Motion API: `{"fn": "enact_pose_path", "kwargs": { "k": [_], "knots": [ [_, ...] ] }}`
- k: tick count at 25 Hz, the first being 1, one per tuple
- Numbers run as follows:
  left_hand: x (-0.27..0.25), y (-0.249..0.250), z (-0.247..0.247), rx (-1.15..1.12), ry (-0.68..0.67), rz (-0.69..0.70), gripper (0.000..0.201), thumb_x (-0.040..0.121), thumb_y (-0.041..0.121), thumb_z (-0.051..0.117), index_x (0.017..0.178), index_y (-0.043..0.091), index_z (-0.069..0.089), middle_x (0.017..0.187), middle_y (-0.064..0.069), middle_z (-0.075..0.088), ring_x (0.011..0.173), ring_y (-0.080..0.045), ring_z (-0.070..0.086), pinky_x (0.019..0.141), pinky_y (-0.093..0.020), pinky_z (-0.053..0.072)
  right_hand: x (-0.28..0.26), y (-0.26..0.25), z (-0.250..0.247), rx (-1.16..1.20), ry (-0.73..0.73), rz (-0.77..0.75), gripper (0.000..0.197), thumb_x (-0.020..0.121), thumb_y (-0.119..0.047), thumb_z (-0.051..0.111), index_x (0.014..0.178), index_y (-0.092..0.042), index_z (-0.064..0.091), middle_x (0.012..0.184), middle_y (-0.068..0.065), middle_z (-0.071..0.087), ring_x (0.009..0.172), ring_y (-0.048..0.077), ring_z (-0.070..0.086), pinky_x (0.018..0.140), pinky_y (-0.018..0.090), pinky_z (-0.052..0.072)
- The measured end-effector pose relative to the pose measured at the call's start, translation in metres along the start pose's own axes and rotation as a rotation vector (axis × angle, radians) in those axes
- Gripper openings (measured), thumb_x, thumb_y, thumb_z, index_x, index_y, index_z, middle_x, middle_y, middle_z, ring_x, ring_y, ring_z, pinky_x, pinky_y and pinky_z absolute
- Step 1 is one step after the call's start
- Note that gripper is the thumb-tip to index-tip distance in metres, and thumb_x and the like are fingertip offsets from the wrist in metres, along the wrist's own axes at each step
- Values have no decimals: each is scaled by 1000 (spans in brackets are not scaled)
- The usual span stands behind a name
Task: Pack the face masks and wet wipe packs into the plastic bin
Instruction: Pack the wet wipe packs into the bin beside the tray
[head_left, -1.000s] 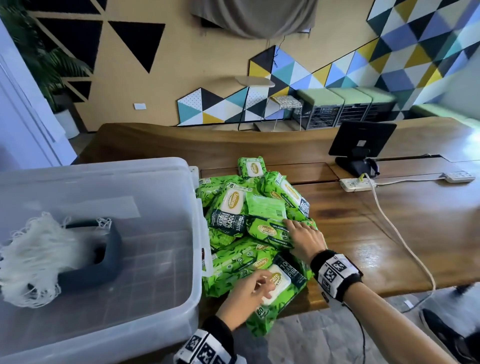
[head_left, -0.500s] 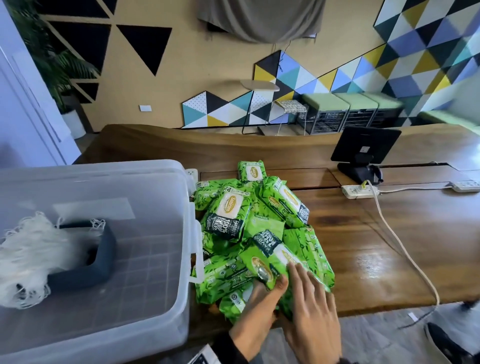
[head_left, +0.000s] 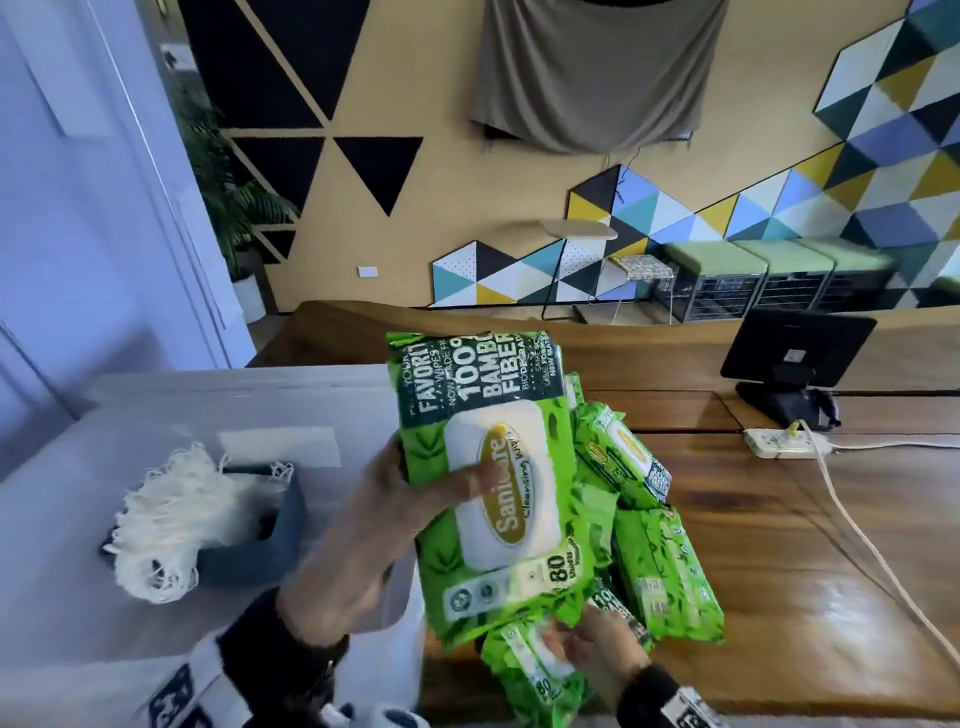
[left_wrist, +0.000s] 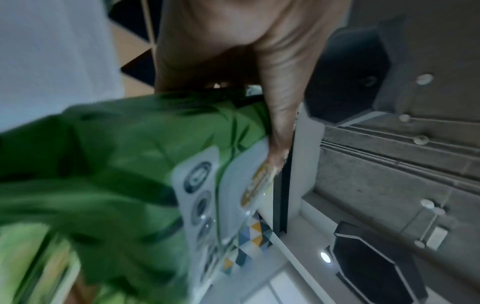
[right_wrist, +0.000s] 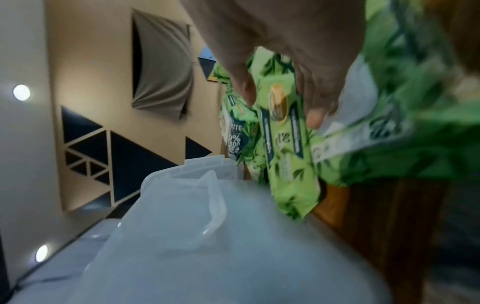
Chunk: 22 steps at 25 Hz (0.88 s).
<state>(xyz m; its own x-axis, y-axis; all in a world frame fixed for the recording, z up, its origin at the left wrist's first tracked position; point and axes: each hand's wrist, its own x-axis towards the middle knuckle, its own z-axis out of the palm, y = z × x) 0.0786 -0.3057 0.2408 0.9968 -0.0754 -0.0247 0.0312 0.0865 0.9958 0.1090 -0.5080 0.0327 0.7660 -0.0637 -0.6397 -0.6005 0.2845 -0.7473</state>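
Since earlier, left hand (head_left: 363, 525) lifts one wipe pack (head_left: 498, 483), grip clamped; right hand (head_left: 597, 649) pinches another (head_left: 524, 670). Bin (head_left: 311, 395) holds only masks (head_left: 166, 519); pile beside bin remains.

Lifted wipe pack (head_left: 498, 483): green, white flap lid – raised upright
Wipe pile (head_left: 660, 551): green packs heaped on wood beside the bin
Plastic bin (head_left: 311, 400): translucent – holds face masks (head_left: 171, 519)

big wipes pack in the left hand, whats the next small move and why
Probably swing the big wipes pack leftward and lower it into the plastic bin. The left hand already grips it, lifted clear of the pile, and the bin stands open right beside it, holding only the face masks.
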Motion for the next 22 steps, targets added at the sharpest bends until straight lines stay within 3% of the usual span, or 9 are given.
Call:
{"fn": "enact_pose_path", "kwargs": {
  "k": [4, 7, 10, 12, 13, 15, 18, 20, 22],
  "knots": [
    [1, 76, -75, 304, 14, 120, 82, 23, 50, 90, 97, 23, 69, 93, 1, 75, 82, -18, 73, 65, -27, 58, 26, -1, 41, 60, 66, 128, 22, 87, -18, 62, 92, 1, 52, 70, 15, 51, 56, 22, 44, 51, 29, 39],
    [31, 96, -120, 634, 55, 63, 82, 27, 58, 86, 99, 27, 63, 88, 13, 74, 79, -5, 70, 75, -29, 55, 34, -9, 66, -16, 181, 130, 51, 83, -30, 67, 112, 9, 52, 99, 20, 58, 65, 24, 46, 57, 31, 39],
    [63, 79, -152, 837, -47, -55, 82, 37, 56, 88, 108, 24, 62, 91, 14, 74, 82, -1, 69, 88, -34, 54, 106, 13, 57, 54, 207, 70, 50, 90, -39, 56, 118, 2, 50, 114, 13, 53, 73, 24, 50, 62, 33, 50],
    [81, 60, -178, 866, -114, -132, 88, 38, 53, 88, 115, 19, 61, 101, 6, 73, 90, -10, 70, 93, -41, 52, 127, 17, 48, -132, 279, -46, 100, 60, -75, 65, 123, 1, 50, 111, 18, 57, 76, 28, 54, 70, 40, 56],
    [89, 51, -190, 872, -161, -171, 84, 43, 48, 89, 117, 18, 61, 103, 3, 73, 92, -13, 70, 95, -42, 51, 127, 15, 53, -144, 303, -89, 112, 49, -71, 75, 128, 2, 43, 111, 21, 55, 76, 29, 53, 73, 42, 53],
    [96, 43, -207, 851, -251, -264, 75, 55, 36, 88, 121, 17, 58, 106, -1, 72, 95, -18, 70, 96, -43, 50, 114, 13, 66, -189, 318, -36, 112, 52, -47, 85, 132, 9, 30, 121, 28, 47, 81, 29, 49, 76, 42, 45],
    [100, 35, -227, 852, -364, -338, 52, 69, 20, 82, 115, 11, 60, 106, -6, 72, 92, -20, 70, 86, -33, 55, 75, -5, 47, -163, 335, -38, 150, -2, -59, 83, 127, 8, 45, 127, 25, 53, 104, 34, 57, 80, 47, 51],
    [102, 24, -243, 859, -412, -359, 40, 73, 12, 77, 110, 9, 61, 102, -6, 73, 86, -19, 71, 75, -26, 56, 50, -9, 30, -128, 352, -161, 102, 28, -37, 91, 113, 3, 53, 119, 23, 58, 96, 31, 59, 74, 39, 53],
    [102, 9, -257, 856, -488, -391, 45, 69, 15, 80, 109, 7, 61, 99, -6, 74, 82, -19, 72, 69, -24, 55, -12, -34, 43, 13, 363, -232, 46, 65, -10, 81, 99, -8, 51, 93, 16, 59, 68, 20, 58, 55, 25, 47]
  ]
}}
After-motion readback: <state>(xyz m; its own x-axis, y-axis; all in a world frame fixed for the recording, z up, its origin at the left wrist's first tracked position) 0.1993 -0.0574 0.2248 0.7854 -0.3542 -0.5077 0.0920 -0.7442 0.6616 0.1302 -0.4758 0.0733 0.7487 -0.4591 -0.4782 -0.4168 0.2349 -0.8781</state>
